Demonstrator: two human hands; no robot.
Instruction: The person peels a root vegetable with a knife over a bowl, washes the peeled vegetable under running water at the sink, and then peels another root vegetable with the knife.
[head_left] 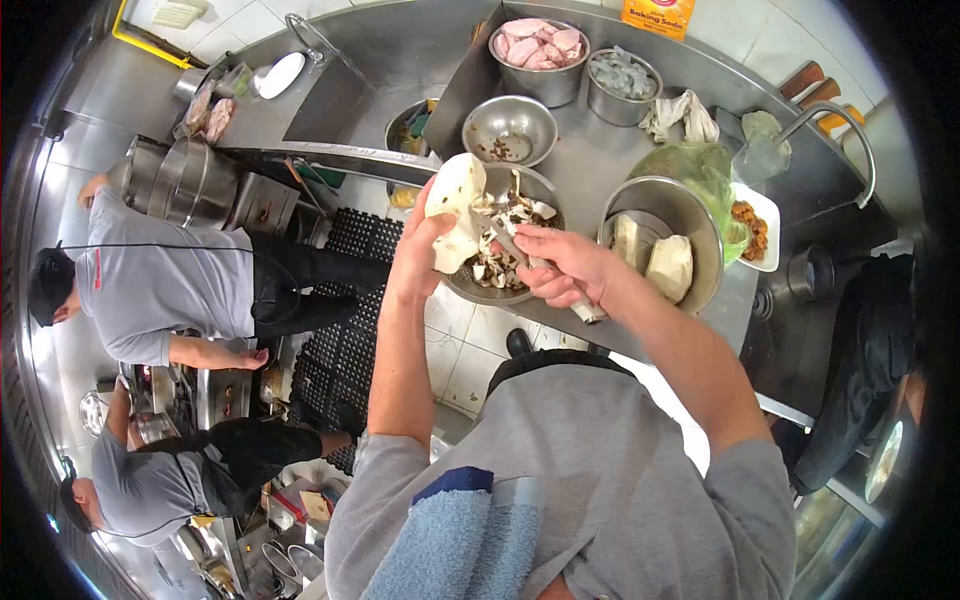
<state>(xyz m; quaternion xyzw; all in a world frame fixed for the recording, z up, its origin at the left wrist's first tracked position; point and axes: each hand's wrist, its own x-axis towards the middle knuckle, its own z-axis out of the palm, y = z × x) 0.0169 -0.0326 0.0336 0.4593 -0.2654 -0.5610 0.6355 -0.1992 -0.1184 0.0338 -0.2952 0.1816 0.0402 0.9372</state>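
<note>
Chunk [457,205], pale, sits grasped in our left hand [420,250], its long axis pointing away from us, while our right hand [563,263], just right of it, clasps a knife [508,242]

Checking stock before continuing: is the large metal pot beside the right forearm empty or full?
Neither: the large metal pot holds two pale pieces, with much of its grey inside showing.

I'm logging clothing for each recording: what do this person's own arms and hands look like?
The short grey fabric left sleeve and matching right sleeve look plain, ending near the elbows. Both forearms are bare, with no watch or cable visible. The left hand and right hand are ungloved.
</note>
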